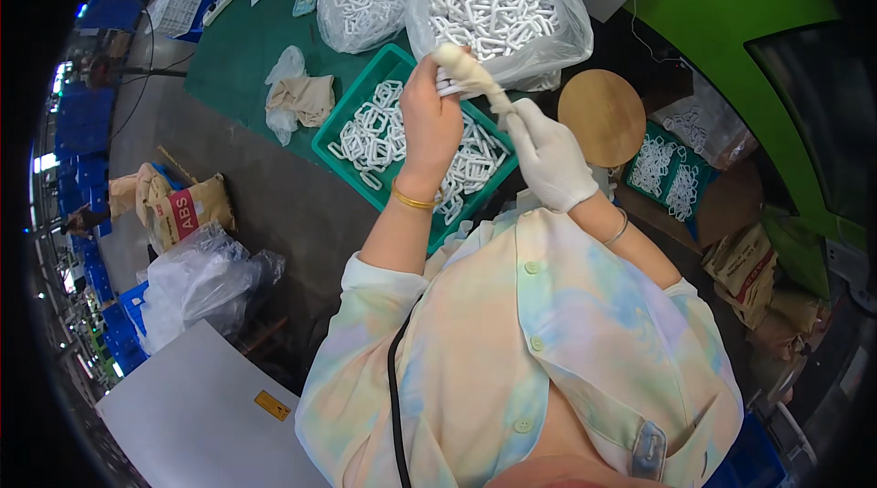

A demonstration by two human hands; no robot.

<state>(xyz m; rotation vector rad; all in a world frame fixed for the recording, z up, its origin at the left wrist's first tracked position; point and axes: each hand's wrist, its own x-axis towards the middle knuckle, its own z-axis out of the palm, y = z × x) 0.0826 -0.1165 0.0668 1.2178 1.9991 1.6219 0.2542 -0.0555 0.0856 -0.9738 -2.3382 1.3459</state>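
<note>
My bare left hand [431, 122] is raised over the green crate [324, 136], its fingers closed round several white plastic links [448, 83]. My right hand [553, 159], in a white glove, grips the lower end of a cream-coloured, stick-like tool [475, 79] with a rounded, knobbed top and what looks like a wrapped shaft. The tool slants up to the left, its top beside my left fingers and in front of the links; whether it touches them I cannot tell. Loose white links [375, 136] lie in the crate below.
Clear plastic bags of white links [498, 8] stand behind the crate on the green table [251, 58]. A round wooden stool top [601, 118] is at right, near another green crate [699, 186] of links. A pale grey box [201, 415] stands at lower left.
</note>
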